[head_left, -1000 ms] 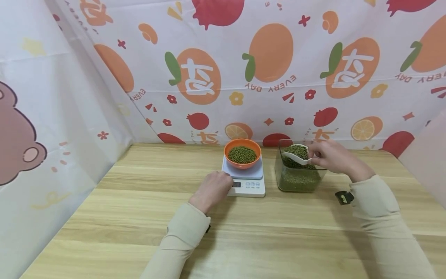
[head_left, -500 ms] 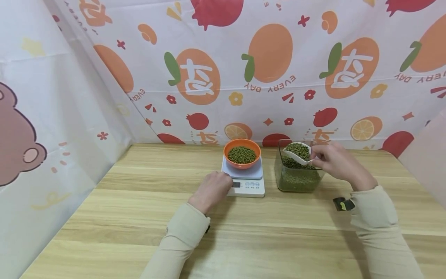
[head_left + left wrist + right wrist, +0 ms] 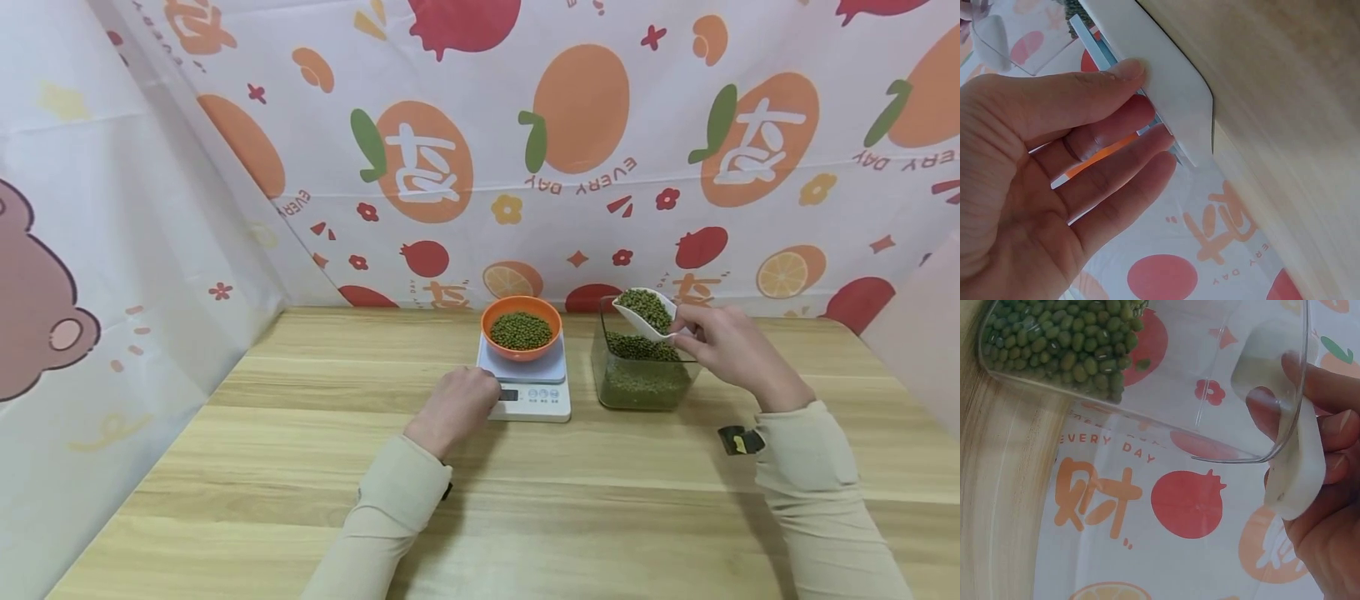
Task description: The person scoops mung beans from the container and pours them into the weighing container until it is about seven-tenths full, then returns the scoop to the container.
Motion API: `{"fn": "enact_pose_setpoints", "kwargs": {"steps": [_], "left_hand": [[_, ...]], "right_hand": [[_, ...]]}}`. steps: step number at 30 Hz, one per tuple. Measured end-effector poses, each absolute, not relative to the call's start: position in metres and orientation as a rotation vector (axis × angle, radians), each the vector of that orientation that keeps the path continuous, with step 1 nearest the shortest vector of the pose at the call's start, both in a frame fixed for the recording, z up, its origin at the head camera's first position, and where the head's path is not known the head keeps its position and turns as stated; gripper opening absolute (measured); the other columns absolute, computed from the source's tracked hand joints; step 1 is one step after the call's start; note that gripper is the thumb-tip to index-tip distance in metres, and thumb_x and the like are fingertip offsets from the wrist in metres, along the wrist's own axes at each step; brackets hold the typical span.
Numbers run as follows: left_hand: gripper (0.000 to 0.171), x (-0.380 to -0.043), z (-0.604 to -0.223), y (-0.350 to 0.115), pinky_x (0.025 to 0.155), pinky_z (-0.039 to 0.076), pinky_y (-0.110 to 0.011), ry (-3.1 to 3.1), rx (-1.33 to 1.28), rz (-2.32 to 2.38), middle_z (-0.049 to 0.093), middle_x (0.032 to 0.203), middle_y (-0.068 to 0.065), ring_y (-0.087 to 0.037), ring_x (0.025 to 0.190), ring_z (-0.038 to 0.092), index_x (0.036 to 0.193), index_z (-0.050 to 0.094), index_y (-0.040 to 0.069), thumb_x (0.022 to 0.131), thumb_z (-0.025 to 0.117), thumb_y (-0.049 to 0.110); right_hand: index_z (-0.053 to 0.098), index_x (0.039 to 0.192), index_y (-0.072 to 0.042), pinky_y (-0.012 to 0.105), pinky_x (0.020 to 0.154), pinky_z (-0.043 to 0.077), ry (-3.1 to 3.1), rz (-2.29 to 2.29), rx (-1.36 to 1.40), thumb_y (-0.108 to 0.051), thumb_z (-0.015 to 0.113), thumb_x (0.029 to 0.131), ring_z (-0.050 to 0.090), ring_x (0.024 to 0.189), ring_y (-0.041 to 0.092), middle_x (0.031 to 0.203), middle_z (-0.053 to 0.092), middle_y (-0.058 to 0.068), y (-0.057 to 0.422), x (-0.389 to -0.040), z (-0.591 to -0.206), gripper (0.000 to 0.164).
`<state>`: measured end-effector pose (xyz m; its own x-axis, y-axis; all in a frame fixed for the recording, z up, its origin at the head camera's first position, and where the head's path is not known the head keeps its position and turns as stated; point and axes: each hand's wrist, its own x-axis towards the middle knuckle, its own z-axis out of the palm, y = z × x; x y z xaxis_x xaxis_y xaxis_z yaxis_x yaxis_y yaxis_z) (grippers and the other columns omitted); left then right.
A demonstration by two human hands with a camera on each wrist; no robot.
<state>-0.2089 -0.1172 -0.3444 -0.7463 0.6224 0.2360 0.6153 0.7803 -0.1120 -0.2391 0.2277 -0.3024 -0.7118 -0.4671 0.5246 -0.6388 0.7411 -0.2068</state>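
In the head view my right hand (image 3: 723, 346) pinches the handle of a white scoop (image 3: 647, 328) heaped with mung beans (image 3: 649, 310). The scoop is over the clear container (image 3: 647, 392), which holds more mung beans. From the right wrist, the scoop's handle (image 3: 1297, 469) shows between thumb and fingers beyond the clear wall. My left hand (image 3: 459, 407) holds the near left corner of a white kitchen scale (image 3: 543, 410); up close its thumb (image 3: 1125, 70) lies on the white side and the fingertips meet the edge. An orange bowl (image 3: 489, 335) of mung beans stands on the scale.
A wooden table (image 3: 315, 433) bears the scale and, to its right, the container. Behind them hangs a white curtain (image 3: 300, 250) printed with fruit, and a similar sheet closes off the left side.
The scoop has risen from down among the beans in the container, now carrying a full heap. My left hand stays at the scale, and the bowl has not moved.
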Motion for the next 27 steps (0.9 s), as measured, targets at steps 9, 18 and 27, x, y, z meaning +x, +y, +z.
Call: {"fn": "enact_pose_setpoints", "kwargs": {"steps": [9, 18, 27], "left_hand": [[0.012, -0.2088, -0.3419, -0.1171, 0.045, 0.043, -0.028, -2.732, -0.95, 0.038, 0.057, 0.06, -0.002, -0.013, 0.048, 0.041, 0.067, 0.062, 0.007, 0.075, 0.062, -0.002], [0.014, -0.2091, -0.3414, -0.1171, 0.045, 0.043, -0.028, -2.724, -0.96, 0.03, 0.057, 0.06, -0.002, -0.012, 0.048, 0.041, 0.065, 0.061, 0.008, 0.074, 0.062, -0.003], [0.015, -0.2098, -0.3436, -0.1175, 0.044, 0.043, -0.028, -2.726, -0.967, 0.044, 0.056, 0.059, -0.002, -0.012, 0.047, 0.041, 0.064, 0.061, 0.008, 0.074, 0.062, -0.003]], "right_hand": [[0.057, 0.075, -0.015, 0.028, 0.044, 0.033, -2.457, 0.511, 0.86, -0.001, 0.067, 0.074, 0.035, 0.047, 0.007, 0.053, 0.043, -0.008, 0.228, -0.24, -0.3022, 0.017], [0.055, 0.074, -0.015, 0.029, 0.044, 0.034, -2.473, 0.501, 0.86, -0.002, 0.068, 0.074, 0.037, 0.048, 0.008, 0.054, 0.045, -0.008, 0.2281, -0.24, -0.3009, 0.018], [0.055, 0.073, -0.014, 0.028, 0.043, 0.033, -2.479, 0.468, 0.899, -0.002, 0.069, 0.073, 0.035, 0.048, 0.009, 0.054, 0.043, -0.006, 0.2274, -0.2416, -0.2933, 0.019]]}}
